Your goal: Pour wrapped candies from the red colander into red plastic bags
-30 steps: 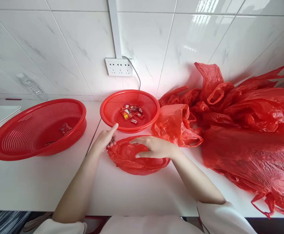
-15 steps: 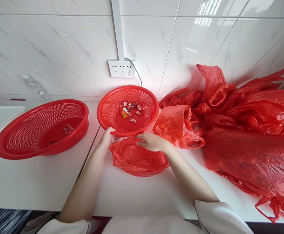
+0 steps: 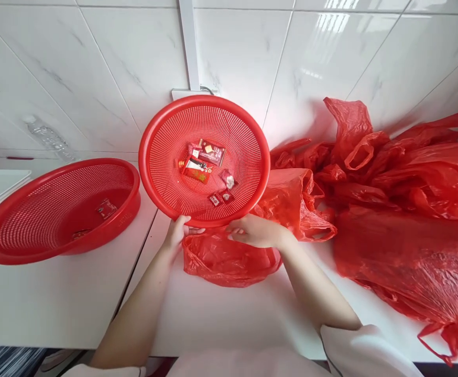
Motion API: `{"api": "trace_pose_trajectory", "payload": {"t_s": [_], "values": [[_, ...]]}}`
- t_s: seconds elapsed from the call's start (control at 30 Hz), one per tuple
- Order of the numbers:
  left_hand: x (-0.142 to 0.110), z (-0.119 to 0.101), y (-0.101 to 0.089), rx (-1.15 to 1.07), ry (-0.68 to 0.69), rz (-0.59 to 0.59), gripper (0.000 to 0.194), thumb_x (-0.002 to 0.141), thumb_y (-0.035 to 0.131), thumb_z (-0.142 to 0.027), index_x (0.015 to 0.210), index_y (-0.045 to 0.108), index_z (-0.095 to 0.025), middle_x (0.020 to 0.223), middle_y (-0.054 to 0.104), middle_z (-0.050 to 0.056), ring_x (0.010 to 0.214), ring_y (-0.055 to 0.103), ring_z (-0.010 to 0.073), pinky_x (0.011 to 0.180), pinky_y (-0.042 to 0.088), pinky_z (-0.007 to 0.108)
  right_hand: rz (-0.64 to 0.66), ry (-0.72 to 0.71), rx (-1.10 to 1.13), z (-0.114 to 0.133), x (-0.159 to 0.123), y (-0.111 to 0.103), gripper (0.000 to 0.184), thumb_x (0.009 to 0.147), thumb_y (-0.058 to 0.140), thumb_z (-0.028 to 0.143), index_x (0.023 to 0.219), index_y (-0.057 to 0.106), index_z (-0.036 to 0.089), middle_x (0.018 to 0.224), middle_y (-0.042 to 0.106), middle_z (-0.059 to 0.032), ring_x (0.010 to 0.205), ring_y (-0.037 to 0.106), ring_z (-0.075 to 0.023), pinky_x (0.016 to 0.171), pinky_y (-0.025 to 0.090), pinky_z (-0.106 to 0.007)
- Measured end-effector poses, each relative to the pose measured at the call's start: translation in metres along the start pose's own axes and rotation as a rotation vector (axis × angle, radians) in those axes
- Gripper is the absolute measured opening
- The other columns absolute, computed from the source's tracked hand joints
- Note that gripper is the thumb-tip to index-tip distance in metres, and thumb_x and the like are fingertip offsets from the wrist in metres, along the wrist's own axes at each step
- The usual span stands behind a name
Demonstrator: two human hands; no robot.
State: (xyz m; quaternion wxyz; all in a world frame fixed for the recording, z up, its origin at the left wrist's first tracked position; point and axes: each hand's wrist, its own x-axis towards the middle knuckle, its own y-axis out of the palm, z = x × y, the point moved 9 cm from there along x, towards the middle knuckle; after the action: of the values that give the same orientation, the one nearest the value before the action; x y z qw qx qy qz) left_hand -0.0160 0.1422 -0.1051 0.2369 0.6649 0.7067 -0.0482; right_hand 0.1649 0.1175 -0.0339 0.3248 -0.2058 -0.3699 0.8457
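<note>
A round red plastic basket [image 3: 205, 207] with perforated sides is tipped toward me, its far rim raised against the wall. Several small wrapped snack packets [image 3: 197, 169] lie inside. My left hand [image 3: 178, 232] grips the near rim, thumb on top and fingers beneath. At the near right rim, my right hand [image 3: 254, 230] is closed with curled fingers, seemingly on the basket; its fingertips are partly hidden. Just below both hands, an opened red plastic bag [image 3: 229, 267] rests on the table, its mouth beneath the near rim.
On the left stands a larger red basket [image 3: 129, 209] with a few packets in it. A pile of red plastic bags [image 3: 402, 178] fills the right side. A clear plastic bottle [image 3: 50, 139] leans by the tiled wall, near a white tray [image 3: 1, 186]. A socket strip [image 3: 180, 94] shows behind the basket.
The middle basket has been lifted and tilted toward me, now covering most of the socket. Packets inside have spread apart. A hand at the far left edge has left view.
</note>
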Motion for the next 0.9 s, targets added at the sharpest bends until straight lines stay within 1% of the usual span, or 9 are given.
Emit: {"api": "trace_pose_trajectory", "payload": {"t_s": [0.13,0.27,0.4,0.53,0.6,0.67,0.77,0.83,0.9], "values": [[0.001,-0.004,0.002,-0.030,0.092,0.007,0.042,0.069,0.057,-0.025,0.107,0.057,-0.006,0.092,0.071,0.013,0.080,0.071,0.0270,0.067,0.062,0.036,-0.260,-0.036,0.093,-0.002,-0.006,-0.034,0.025,0.095,0.047,0.027,0.111,0.064,0.018,0.099,0.071,-0.0051,0.087,0.066,-0.0158,0.079,0.049,-0.027],[0.001,-0.002,0.005,-0.053,0.115,0.020,0.044,0.067,0.059,-0.026,0.107,0.057,-0.006,0.098,0.071,0.014,0.092,0.070,0.0315,0.073,0.062,0.043,-0.518,0.000,0.002,-0.011,-0.006,-0.054,0.024,0.095,0.044,0.022,0.111,0.062,0.017,0.108,0.067,-0.0067,0.098,0.063,-0.0164,0.088,0.047,-0.028],[0.001,0.004,0.007,-0.028,0.065,0.063,0.048,0.069,0.060,-0.028,0.111,0.058,-0.005,0.094,0.072,0.015,0.094,0.069,0.0343,0.075,0.061,0.048,-0.561,0.046,-0.136,-0.020,0.003,-0.047,0.028,0.096,0.044,0.022,0.120,0.057,0.017,0.117,0.063,-0.0090,0.109,0.058,-0.0188,0.096,0.044,-0.031],[-0.003,0.006,0.014,-0.014,0.069,0.156,0.052,0.074,0.060,-0.028,0.120,0.055,-0.005,0.099,0.072,0.016,0.094,0.069,0.0341,0.077,0.061,0.049,-0.588,0.195,-0.372,-0.035,0.014,-0.039,0.037,0.095,0.045,0.025,0.131,0.050,0.015,0.136,0.052,-0.0134,0.121,0.051,-0.0271,0.100,0.041,-0.040],[-0.006,0.006,0.020,0.003,0.089,0.200,0.052,0.076,0.060,-0.026,0.123,0.054,-0.006,0.106,0.071,0.017,0.096,0.069,0.0334,0.076,0.061,0.047,-0.566,0.265,-0.449,-0.044,0.018,-0.033,0.043,0.095,0.045,0.024,0.136,0.046,0.013,0.142,0.046,-0.0158,0.119,0.052,-0.0291,0.095,0.043,-0.041],[-0.009,0.009,0.025,0.013,0.093,0.237,0.051,0.077,0.060,-0.026,0.123,0.053,-0.006,0.112,0.069,0.018,0.098,0.068,0.0331,0.076,0.061,0.047,-0.513,0.324,-0.475,-0.053,0.022,-0.028,0.039,0.095,0.042,0.023,0.132,0.050,0.014,0.135,0.051,-0.0164,0.105,0.059,-0.0267,0.086,0.047,-0.037],[-0.009,0.014,0.029,0.001,0.078,0.258,0.053,0.078,0.060,-0.027,0.126,0.051,-0.006,0.115,0.067,0.018,0.099,0.067,0.0334,0.076,0.061,0.048,-0.499,0.360,-0.417,-0.062,0.019,-0.029,0.026,0.095,0.044,0.027,0.111,0.064,0.019,0.119,0.061,-0.0116,0.089,0.064,-0.0215,0.072,0.047,-0.030],[-0.007,0.015,0.027,-0.009,0.078,0.238,0.055,0.077,0.060,-0.028,0.127,0.051,-0.006,0.114,0.068,0.018,0.098,0.068,0.0342,0.075,0.061,0.049,-0.616,0.358,-0.303,-0.064,0.011,-0.042,0.024,0.094,0.050,0.035,0.105,0.067,0.022,0.112,0.064,-0.0088,0.090,0.064,-0.0210,0.070,0.046,-0.028],[-0.003,0.013,0.022,-0.024,0.087,0.203,0.055,0.075,0.061,-0.029,0.124,0.053,-0.005,0.111,0.069,0.018,0.096,0.068,0.0350,0.075,0.061,0.050,-0.762,0.327,-0.089,-0.066,0.000,-0.055,0.027,0.091,0.055,0.041,0.104,0.068,0.022,0.101,0.068,-0.0071,0.085,0.064,-0.0196,0.069,0.046,-0.027]]}}
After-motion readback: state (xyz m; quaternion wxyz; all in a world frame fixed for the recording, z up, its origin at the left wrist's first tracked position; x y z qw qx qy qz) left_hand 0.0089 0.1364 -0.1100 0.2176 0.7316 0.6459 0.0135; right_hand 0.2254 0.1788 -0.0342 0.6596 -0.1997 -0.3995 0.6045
